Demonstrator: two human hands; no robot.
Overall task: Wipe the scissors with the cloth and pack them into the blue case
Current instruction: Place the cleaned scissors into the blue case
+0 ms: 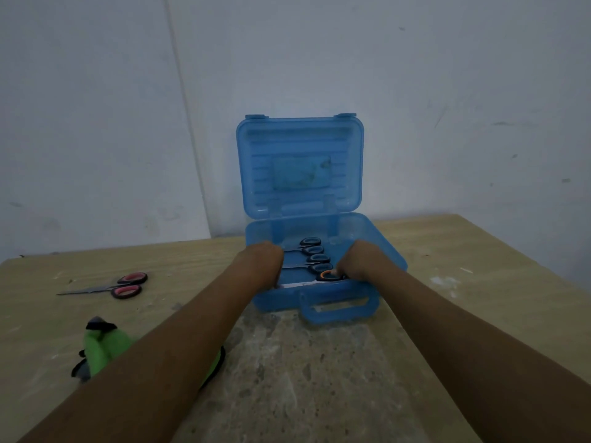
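Note:
The blue case (377, 247) stands open on the table, its lid upright against the wall. Inside lie two pairs of scissors with black and blue handles (315, 251). In front of them lies an orange-handled pair (327, 275), blade pointing left. My right hand (358, 262) is curled on its handle end. My left hand (262, 262) is closed over its blade end, inside the case. A pink-handled pair of scissors (123, 286) lies on the table at the left. The green cloth (105, 343) lies near the front left, partly hidden by my left forearm.
The wooden table (479, 251) ends at a white wall behind the case. A worn grey patch (303, 378) covers the table between my arms. The case's handle (339, 308) points toward me.

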